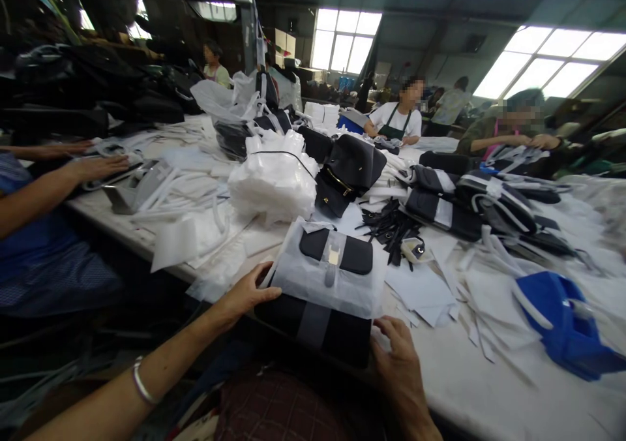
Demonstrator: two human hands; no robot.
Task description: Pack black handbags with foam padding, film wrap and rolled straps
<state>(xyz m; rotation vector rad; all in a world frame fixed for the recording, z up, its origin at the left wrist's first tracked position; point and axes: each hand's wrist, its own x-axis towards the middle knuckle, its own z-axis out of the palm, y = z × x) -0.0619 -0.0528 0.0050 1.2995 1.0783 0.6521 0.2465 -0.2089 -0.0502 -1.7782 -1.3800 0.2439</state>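
Observation:
A black bag (349, 338) is in front of me at the table's edge, with a translucent white wrapping sheet (293, 265) over its upper part. A smaller black flap piece (359, 255) with a pale, covered clasp lies over the sheet. My left hand (252, 294) grips the bag's left side, thumb in front and fingers partly hidden behind. At the right edge, my right hand (397, 349) has its fingers bent against the bag. A bit of white material shows by those fingers.
Beyond the bag stand a bundle of white foam sheets (274, 180) and an open black bag (355, 164). Black straps (391, 226), a tape roll (415, 250) and paper sheets (423, 294) lie to the right, with a blue tape dispenser (562, 323). A co-worker's hands (100, 166) are at left.

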